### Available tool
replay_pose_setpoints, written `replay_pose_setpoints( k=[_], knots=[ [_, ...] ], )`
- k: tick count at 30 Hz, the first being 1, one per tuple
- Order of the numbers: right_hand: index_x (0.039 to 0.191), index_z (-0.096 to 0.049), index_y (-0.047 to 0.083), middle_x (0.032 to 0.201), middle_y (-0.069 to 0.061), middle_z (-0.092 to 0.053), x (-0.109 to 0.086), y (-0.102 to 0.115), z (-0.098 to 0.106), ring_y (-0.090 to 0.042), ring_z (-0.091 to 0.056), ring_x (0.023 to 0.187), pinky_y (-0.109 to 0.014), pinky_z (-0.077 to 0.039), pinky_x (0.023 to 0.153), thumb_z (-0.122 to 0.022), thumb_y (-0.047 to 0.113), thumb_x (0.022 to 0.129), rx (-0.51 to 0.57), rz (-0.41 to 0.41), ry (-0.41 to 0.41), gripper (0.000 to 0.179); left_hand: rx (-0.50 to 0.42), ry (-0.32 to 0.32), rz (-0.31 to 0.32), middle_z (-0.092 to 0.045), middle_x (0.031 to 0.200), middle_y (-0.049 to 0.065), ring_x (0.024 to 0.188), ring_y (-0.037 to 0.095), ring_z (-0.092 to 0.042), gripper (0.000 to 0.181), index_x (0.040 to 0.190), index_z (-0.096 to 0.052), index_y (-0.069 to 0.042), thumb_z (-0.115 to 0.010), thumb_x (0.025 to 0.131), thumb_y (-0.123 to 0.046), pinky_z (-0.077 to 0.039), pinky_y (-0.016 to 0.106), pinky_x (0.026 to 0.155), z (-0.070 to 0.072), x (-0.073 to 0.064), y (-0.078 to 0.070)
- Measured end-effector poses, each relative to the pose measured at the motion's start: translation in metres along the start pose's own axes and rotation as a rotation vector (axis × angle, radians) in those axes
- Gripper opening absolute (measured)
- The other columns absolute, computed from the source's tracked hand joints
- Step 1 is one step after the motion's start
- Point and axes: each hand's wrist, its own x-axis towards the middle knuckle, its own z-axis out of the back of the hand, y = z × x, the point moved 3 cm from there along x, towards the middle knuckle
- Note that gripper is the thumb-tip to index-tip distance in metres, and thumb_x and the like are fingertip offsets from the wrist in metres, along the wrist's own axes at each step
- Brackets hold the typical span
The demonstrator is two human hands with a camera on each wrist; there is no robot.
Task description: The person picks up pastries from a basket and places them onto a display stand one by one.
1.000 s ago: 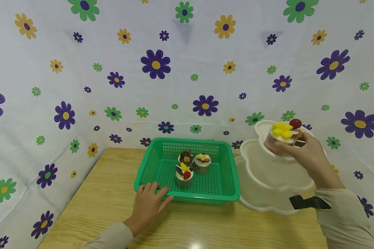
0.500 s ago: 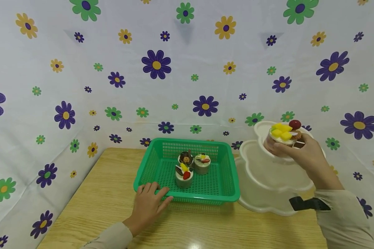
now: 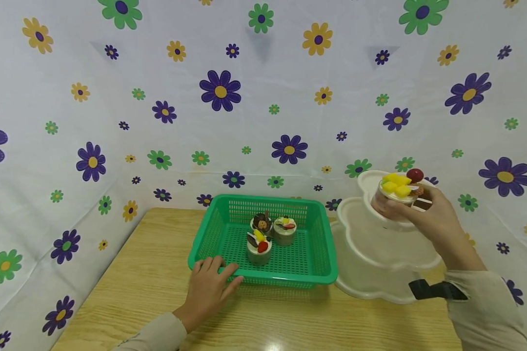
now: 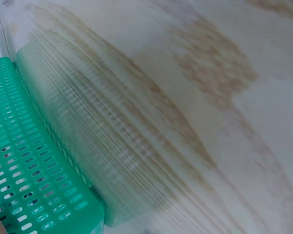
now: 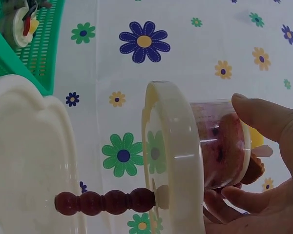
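My right hand [image 3: 441,224] holds a clear dessert cup [image 3: 388,202] topped with yellow fruit cubes and a red cherry. In the right wrist view, the thumb lies at the cup's rim and the fingers at its far side. The cup's base meets the top tier [image 5: 185,141] of a cream, petal-edged tiered stand. My left hand [image 3: 208,290] rests on the near-left rim of a green basket [image 3: 285,278], fingers over the edge. Inside stand three smaller dessert cups: one with chocolate [image 3: 262,223], one with a red slice [image 3: 285,231], one with a strawberry [image 3: 259,253].
Below the top tier are the stand's middle tier [image 3: 391,246] and bottom tier [image 3: 373,285], just right of the basket. A beaded red-brown post [image 5: 105,201] links the tiers. A flower-print cloth [image 3: 246,122] encloses the wooden table [image 3: 263,317].
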Motion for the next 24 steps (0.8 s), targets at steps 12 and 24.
replay_pose_setpoints(
  k=[12, 24],
  knots=[
    [0.155, -0.003, 0.010, 0.160, -0.014, -0.005, -0.032, 0.033, 0.005, -0.033, -0.010, 0.146, -0.048, -0.021, 0.112, -0.068, 0.035, 0.089, 0.012, 0.098, -0.263, 0.097, -0.005, -0.003, 0.002, -0.056, 0.093, 0.002, 0.085, 0.023, -0.053, 0.041, 0.107, -0.067, -0.025, -0.042, 0.097, -0.056, -0.042, 0.048, 0.078, 0.000, -0.001, 0.000],
    [0.152, -0.023, 0.010, 0.154, -0.014, -0.026, -0.032, 0.068, -0.082, -0.037, -0.031, 0.138, -0.048, -0.032, 0.108, -0.078, 0.019, 0.082, 0.024, 0.486, -0.102, 0.089, -0.012, 0.005, 0.007, -0.057, 0.094, 0.002, 0.086, 0.023, -0.053, 0.037, 0.106, -0.065, -0.027, -0.044, 0.096, -0.055, -0.041, 0.046, 0.078, -0.002, -0.002, 0.002]
  ],
)
